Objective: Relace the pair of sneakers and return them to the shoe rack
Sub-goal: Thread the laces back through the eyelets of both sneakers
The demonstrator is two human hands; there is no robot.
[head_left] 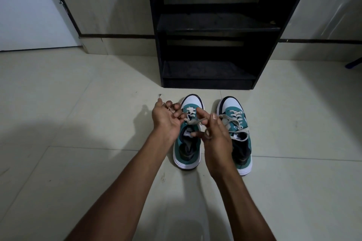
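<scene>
Two teal and white sneakers stand side by side on the floor, toes toward the rack. Over the left sneaker (187,148) my left hand (166,118) pinches one end of its grey lace (193,121). My right hand (216,139) holds the other end, with a loop of lace wound around a finger. The right sneaker (240,143) sits partly behind my right hand, its grey lace threaded and hanging loose across the tongue. The black shoe rack (211,27) stands just beyond the shoes, its two shelves bare.
Pale floor tiles (78,123) stretch to the left and right of the shoes. A white door (25,6) is at the far left. A tiled wall with a dark skirting band runs behind the rack. A blue object (353,64) pokes in at the right edge.
</scene>
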